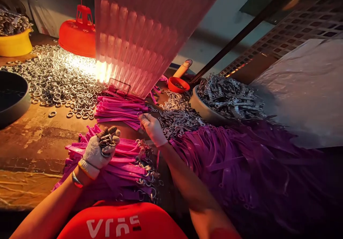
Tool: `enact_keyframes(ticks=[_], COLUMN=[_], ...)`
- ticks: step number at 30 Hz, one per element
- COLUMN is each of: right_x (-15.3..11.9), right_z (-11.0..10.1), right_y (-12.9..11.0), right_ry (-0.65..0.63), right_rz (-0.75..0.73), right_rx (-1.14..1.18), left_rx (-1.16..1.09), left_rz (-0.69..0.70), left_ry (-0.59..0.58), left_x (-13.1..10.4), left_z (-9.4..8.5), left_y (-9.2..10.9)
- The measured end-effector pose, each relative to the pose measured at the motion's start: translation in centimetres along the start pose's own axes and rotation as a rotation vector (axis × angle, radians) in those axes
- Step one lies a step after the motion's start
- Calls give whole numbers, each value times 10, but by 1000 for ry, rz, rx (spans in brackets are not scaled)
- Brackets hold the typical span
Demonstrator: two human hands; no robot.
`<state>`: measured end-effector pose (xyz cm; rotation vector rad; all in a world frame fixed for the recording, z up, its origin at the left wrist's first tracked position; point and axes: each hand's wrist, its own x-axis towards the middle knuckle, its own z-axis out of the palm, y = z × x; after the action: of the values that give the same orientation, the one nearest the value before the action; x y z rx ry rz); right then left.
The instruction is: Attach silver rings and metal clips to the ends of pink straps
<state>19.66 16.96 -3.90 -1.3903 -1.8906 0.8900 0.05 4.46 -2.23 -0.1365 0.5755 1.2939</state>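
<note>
My left hand [98, 151], in a pale glove with dark fingertips, is closed around several metal rings [106, 142]. It is above a near pile of pink straps [125, 164], whose right ends carry metal rings and fittings. My right hand [153, 127], also gloved, pinches what looks like a single metal ring [139, 114] between thumb and fingers. That ring is at the right end of the farther bundle of pink straps [120, 107]. Whether it touches a strap there, I cannot tell.
Loose rings [64, 78] lie heaped under a red lamp [77, 37]. A ribbed clear sheet [134, 42] hangs ahead. Metal clips [178, 114] and a full bowl [205, 110] are at right, behind purple straps [227, 157]. A dark round tray [13, 99] and yellow tub [16, 44] stand left.
</note>
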Motion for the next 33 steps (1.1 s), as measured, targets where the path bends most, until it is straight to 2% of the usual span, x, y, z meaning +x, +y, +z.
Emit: enact_keyframes(ticks=[3, 6, 9, 13, 18, 23, 25, 29, 33], right_x=[48, 83, 104, 118, 122, 129, 127, 104, 58], right_z=[-8, -7, 0, 4, 3, 20, 27, 29, 18], right_y=[27, 41, 46, 47, 35, 14, 9, 4, -1], right_ry=[67, 51, -38, -152, -205, -264, -261, -198, -166], right_rz=[18, -8, -40, -92, -170, -194, -193, -230, -294], right_rx=[-223, -414, -573, -726, -825, -849, -852, -853, -853], left_rx=[17, -3, -8, 32, -7, 1, -1, -9, 110], left_rz=[-50, -104, -110, -126, -150, -92, -104, -132, -88], left_ry=[1, -61, -64, -16, -32, 33, 18, -28, -39], left_x=[2, 5, 10, 15, 17, 15, 14, 11, 5], left_z=[-1, -5, -9, -9, -3, 4, 5, 4, 8], left_y=[-3, -9, -15, -20, -21, -22, -25, -26, -11])
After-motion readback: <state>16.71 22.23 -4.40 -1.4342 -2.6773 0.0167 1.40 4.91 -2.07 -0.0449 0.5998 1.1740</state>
